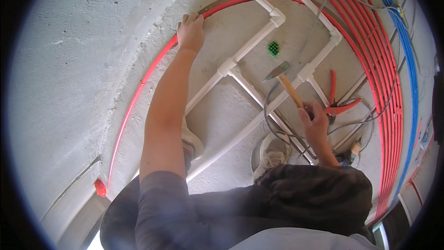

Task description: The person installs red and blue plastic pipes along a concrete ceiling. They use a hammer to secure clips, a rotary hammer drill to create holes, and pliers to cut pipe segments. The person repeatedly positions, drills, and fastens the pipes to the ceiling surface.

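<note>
My left hand (190, 32) is closed around a red conduit pipe (224, 5) where the pipe runs along the foot of the wall. In my right hand (315, 127) is a hammer (290, 90), gripped by its wooden handle, its metal head pointing up and left over the floor. White plastic pipes (252, 48) with elbow and tee fittings pass between the two hands. Just right of the right hand lies a red-handled pipe cutter (341, 107), partly tangled with a grey cable (356, 124). My fingertips on the conduit are partly hidden.
A small green studded piece (273, 48) lies on the floor near the hammer head. Several parallel red conduits (370, 37) and blue pipes (409, 60) run along the right. A rough concrete wall (69, 55) rises on the left. My shoes (272, 153) stand among the pipes.
</note>
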`<state>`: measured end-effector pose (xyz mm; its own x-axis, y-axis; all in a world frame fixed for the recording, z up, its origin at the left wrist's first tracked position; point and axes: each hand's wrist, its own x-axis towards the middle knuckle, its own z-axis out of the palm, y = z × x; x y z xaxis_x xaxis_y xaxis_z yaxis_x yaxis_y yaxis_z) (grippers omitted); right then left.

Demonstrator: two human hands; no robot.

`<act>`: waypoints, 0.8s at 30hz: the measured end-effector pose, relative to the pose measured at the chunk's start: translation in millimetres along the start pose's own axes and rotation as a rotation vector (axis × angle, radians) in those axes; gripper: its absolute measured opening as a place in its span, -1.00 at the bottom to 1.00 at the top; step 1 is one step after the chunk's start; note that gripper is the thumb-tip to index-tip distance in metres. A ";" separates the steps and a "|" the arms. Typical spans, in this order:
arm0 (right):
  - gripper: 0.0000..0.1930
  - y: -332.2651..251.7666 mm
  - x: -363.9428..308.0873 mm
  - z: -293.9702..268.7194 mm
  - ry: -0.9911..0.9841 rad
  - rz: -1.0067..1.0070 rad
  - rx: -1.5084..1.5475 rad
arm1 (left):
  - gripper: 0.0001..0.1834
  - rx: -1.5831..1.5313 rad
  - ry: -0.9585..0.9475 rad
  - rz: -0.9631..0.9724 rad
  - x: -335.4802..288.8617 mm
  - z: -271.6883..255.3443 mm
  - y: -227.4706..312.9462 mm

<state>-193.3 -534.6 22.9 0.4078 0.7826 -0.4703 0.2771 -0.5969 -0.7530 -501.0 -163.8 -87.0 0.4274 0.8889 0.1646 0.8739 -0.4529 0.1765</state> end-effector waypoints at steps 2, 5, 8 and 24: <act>-0.70 -3.7 -3.0 -2.8 -0.013 0.009 0.022 | -0.77 0.069 0.014 0.046 0.5 -1.1 4.7; -0.67 -11.0 -13.1 -11.6 -0.085 0.037 0.162 | -0.80 0.102 -0.184 0.016 12.8 -16.7 10.2; -0.68 -10.7 -27.3 -23.0 -0.069 0.124 0.237 | -0.73 0.214 -0.299 0.052 28.5 -32.7 20.9; -0.82 26.1 -64.7 -32.0 0.133 0.277 0.461 | -0.04 0.073 -0.427 0.078 47.4 22.4 56.4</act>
<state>-184.6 -606.5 48.3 0.5256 0.5605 -0.6399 -0.2532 -0.6151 -0.7467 -426.2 -145.7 -90.9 0.5371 0.8074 -0.2440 0.8425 -0.5277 0.1084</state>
